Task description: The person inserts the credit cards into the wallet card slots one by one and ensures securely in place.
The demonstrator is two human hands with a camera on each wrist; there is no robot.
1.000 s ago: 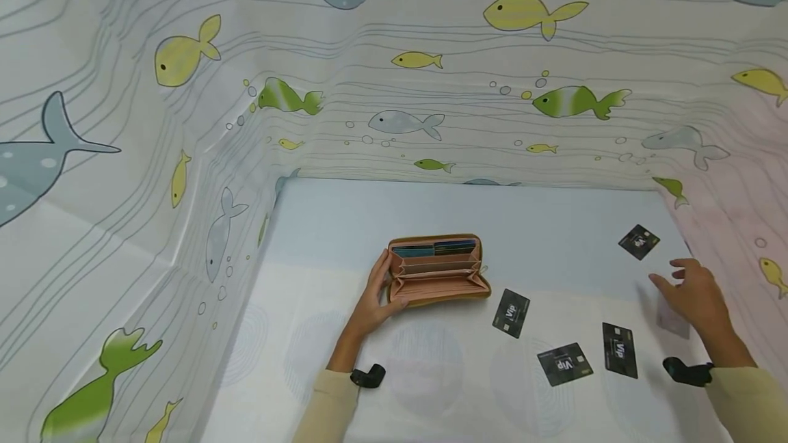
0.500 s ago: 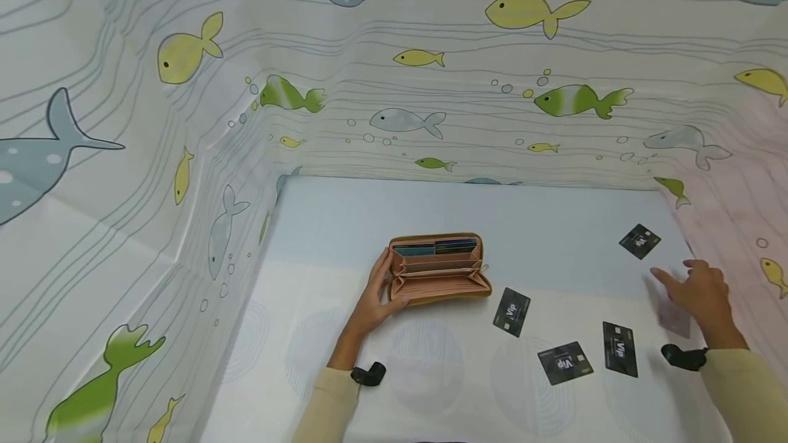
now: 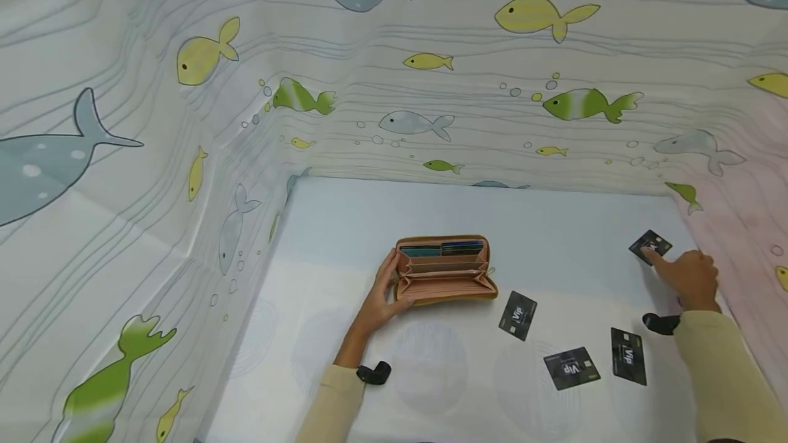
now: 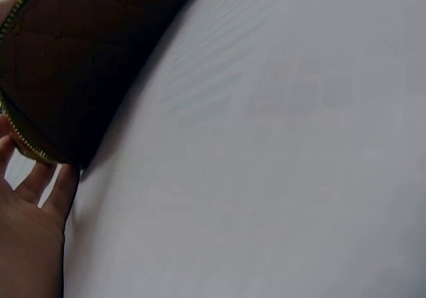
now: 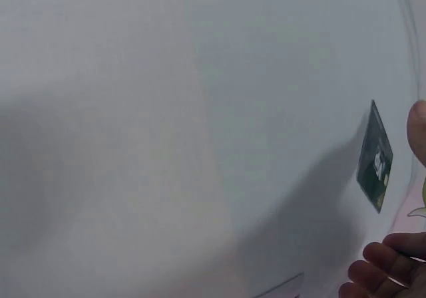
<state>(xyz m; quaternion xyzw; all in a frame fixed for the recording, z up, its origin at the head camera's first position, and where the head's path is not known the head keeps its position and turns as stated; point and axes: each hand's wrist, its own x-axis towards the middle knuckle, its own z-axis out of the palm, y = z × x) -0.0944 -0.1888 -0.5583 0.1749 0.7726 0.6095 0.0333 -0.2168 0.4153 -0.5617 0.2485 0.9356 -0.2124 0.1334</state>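
Note:
An unzipped long wallet (image 3: 444, 286) stands open near the middle of the table, its peach lining and pockets facing up, with cards (image 3: 463, 248) in the back slots. My left hand (image 3: 374, 306) grips its left end, thumb along the front and fingers round the side; the left wrist view shows the dark quilted outside (image 4: 86, 58) and gold zip. At the far right, my right hand (image 3: 689, 277) reaches over a black card (image 3: 657, 241), the thumb overlapping it. In the right wrist view that card (image 5: 377, 161) lies between the spread thumb and loosely bent fingers (image 5: 379, 271).
Three more black "Vip" cards lie on the table: one right of the wallet (image 3: 518, 315), one nearer the front (image 3: 571, 368), one beside the right sleeve (image 3: 628, 356). A pale card edge (image 5: 289, 288) shows low in the right wrist view. Fish-patterned cloth (image 3: 468, 87) surrounds the table.
My right hand has moved away from me and slightly left, from above the pale card to the far black card. My left hand stays on the wallet. The head view has shifted slightly.

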